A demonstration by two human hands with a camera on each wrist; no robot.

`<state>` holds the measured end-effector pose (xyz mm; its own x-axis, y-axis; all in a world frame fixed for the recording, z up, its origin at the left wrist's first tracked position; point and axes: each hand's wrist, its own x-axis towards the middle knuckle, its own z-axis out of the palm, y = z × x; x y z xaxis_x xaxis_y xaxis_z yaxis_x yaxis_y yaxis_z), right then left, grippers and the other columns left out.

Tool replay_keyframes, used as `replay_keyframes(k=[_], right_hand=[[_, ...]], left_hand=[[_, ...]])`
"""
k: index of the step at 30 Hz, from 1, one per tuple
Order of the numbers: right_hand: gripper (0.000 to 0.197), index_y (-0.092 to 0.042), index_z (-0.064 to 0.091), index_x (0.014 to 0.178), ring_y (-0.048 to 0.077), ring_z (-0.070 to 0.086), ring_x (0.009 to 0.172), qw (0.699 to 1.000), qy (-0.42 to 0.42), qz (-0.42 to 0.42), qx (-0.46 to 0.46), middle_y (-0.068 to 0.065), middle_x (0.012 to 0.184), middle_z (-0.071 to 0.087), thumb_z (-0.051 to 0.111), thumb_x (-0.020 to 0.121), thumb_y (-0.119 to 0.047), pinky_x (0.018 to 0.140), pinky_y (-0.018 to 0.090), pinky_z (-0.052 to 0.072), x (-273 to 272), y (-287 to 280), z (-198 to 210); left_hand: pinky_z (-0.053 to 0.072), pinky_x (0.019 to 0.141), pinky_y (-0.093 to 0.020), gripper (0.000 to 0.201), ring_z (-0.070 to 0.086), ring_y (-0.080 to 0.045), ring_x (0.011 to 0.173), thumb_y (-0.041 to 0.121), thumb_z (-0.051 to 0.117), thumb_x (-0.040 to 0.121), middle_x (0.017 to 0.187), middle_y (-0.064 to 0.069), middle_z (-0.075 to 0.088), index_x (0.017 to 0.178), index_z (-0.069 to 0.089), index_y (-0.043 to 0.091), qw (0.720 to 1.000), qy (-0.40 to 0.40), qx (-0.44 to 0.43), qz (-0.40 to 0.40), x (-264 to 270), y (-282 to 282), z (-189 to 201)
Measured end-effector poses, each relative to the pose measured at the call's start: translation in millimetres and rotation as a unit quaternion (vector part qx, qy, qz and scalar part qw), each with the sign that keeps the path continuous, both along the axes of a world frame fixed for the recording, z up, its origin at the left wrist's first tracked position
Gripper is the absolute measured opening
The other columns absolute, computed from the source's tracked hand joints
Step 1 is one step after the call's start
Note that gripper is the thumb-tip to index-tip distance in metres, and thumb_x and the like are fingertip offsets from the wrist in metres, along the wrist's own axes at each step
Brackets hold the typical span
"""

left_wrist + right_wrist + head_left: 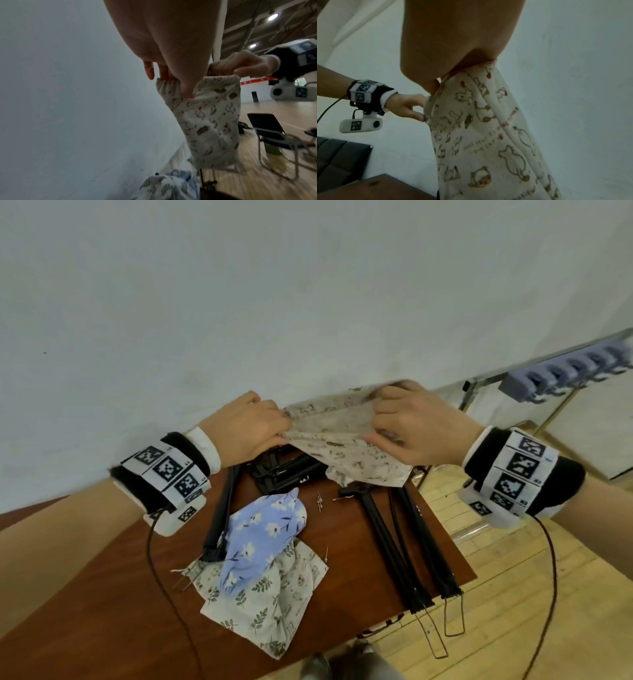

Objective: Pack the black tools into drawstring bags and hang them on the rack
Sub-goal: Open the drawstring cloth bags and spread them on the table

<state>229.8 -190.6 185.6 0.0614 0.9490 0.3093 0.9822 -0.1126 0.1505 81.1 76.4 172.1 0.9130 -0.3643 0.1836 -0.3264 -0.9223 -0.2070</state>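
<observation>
A cream drawstring bag (346,443) (211,121) (481,135) printed with small animals hangs in the air above the far end of the table. My left hand (253,429) (171,75) pinches the left side of its gathered mouth. My right hand (407,426) (447,75) grips the right side. Several long black tools (404,539) lie on the brown table (120,594) under the bag, with another black tool (221,508) on the left. The grey rack (568,371) with hooks stands at the far right.
A blue flowered bag (263,539) lies on a leaf-printed bag (270,594) in the middle of the table. A white wall (239,302) runs right behind the table. To the right are wooden floor (513,594) and a folding chair (274,135).
</observation>
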Motion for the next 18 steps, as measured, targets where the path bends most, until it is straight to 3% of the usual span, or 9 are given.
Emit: replay_keyframes(k=[2,4,6,8,11,13,15,16,18], right_hand=[[0.045,-0.016,0.063,0.068,0.018,0.046,0.069,0.988,0.148,-0.027,0.016,-0.005,0.066,0.056,0.048,0.096,-0.048,0.083,0.026,0.037,3,-4,8],[0.034,-0.013,0.07,0.078,0.023,0.052,0.071,0.945,0.317,-0.065,0.057,0.003,0.071,0.062,0.057,0.092,-0.04,0.072,0.026,0.04,10,-5,17],[0.034,-0.013,0.07,0.079,0.018,0.051,0.073,0.959,0.256,-0.1,0.078,-0.001,0.068,0.059,0.057,0.091,-0.042,0.069,0.03,0.04,27,-7,19],[0.042,-0.017,0.068,0.083,0.014,0.049,0.077,0.983,0.11,-0.135,-0.048,-0.006,0.07,0.056,0.046,0.093,-0.052,0.081,0.036,0.039,36,-10,13],[0.046,-0.024,0.063,0.087,0.01,0.042,0.082,0.96,0.023,-0.189,-0.206,-0.013,0.077,0.052,0.036,0.091,-0.062,0.093,0.04,0.036,38,-17,-4],[0.057,-0.021,0.063,0.083,0.013,0.043,0.086,0.952,0.075,-0.228,-0.188,-0.009,0.081,0.054,0.034,0.083,-0.071,0.088,0.039,0.038,40,-27,-6],[0.06,-0.015,0.065,0.076,0.016,0.044,0.089,0.946,0.156,-0.247,-0.14,-0.003,0.09,0.053,0.043,0.08,-0.07,0.082,0.036,0.039,45,-40,-9],[0.054,-0.012,0.065,0.074,0.016,0.043,0.091,0.942,0.192,-0.246,-0.12,-0.003,0.097,0.051,0.052,0.082,-0.064,0.082,0.033,0.039,46,-47,-9],[0.041,-0.009,0.064,0.071,0.012,0.048,0.087,0.925,0.271,-0.249,-0.093,-0.004,0.101,0.051,0.066,0.084,-0.048,0.079,0.027,0.041,47,-61,-8]], left_hand=[[0.044,0.064,-0.033,0.036,0.056,-0.023,0.068,0.046,0.038,0.097,0.073,-0.003,0.06,0.085,0.057,0.018,0.991,0.03,-0.111,0.068,6,-4,6],[0.045,0.06,-0.034,0.03,0.056,-0.025,0.062,0.044,0.05,0.093,0.068,-0.006,0.059,0.079,0.055,0.018,0.945,0.049,-0.288,0.146,12,-3,10],[0.045,0.062,-0.031,0.025,0.057,-0.024,0.066,0.036,0.061,0.09,0.071,-0.007,0.061,0.077,0.059,0.014,0.918,0.034,-0.354,0.174,18,-1,13],[0.041,0.066,-0.029,0.024,0.053,-0.022,0.069,0.031,0.066,0.087,0.074,-0.003,0.058,0.074,0.058,0.013,0.929,0.044,-0.329,0.161,24,-2,12],[0.042,0.076,-0.027,0.027,0.054,-0.017,0.081,0.032,0.071,0.082,0.095,0.0,0.058,0.073,0.061,0.008,0.943,0.037,-0.304,0.131,30,-8,8],[0.042,0.081,-0.026,0.031,0.055,-0.014,0.087,0.037,0.072,0.081,0.104,0.002,0.058,0.076,0.065,0.006,0.937,0.029,-0.314,0.149,31,-10,6],[0.042,0.068,-0.025,0.039,0.051,-0.013,0.067,0.042,0.071,0.079,0.077,0.002,0.056,0.067,0.059,0.008,0.922,0.071,-0.338,0.172,31,-13,3],[0.035,0.058,-0.023,0.046,0.04,-0.012,0.055,0.043,0.071,0.078,0.06,0.001,0.045,0.058,0.048,0.009,0.915,0.101,-0.347,0.177,31,-16,1],[0.023,0.051,-0.02,0.057,0.023,-0.011,0.046,0.041,0.073,0.077,0.048,0.003,0.024,0.052,0.031,0.012,0.897,0.145,-0.381,0.168,30,-25,-1]])
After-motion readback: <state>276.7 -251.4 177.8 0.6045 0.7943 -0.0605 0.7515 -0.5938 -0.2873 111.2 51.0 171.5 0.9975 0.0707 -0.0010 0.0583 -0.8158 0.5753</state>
